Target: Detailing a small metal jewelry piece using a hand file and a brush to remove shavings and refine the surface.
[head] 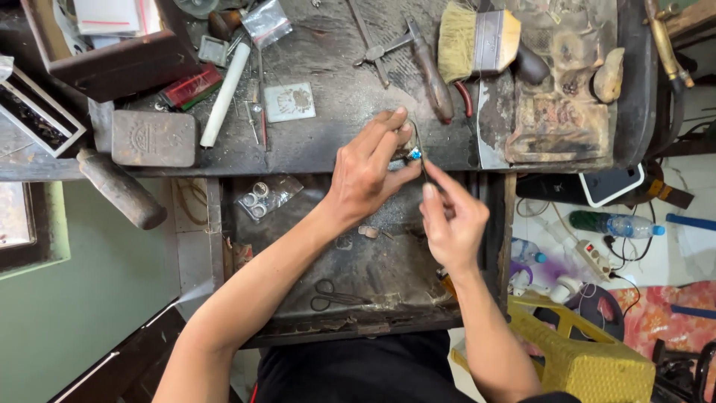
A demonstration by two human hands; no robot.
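Observation:
My left hand [369,168] pinches a small ring with a blue stone [412,154] at the front edge of a dark, worn workbench [335,104]. My right hand [451,216] sits just below and to the right, thumb and forefinger closed on a thin metal tool [420,149] whose tip reaches up to the ring. Both hands hover over an open pull-out tray [373,269] beneath the bench.
On the bench lie a wide brush [477,41], a hammer [429,67], a white tube [224,93], a flat metal tin [153,138] and a small square plate [289,101]. Scissors [332,296] and a bag of rings [261,198] rest in the tray. A yellow stool [589,358] stands at right.

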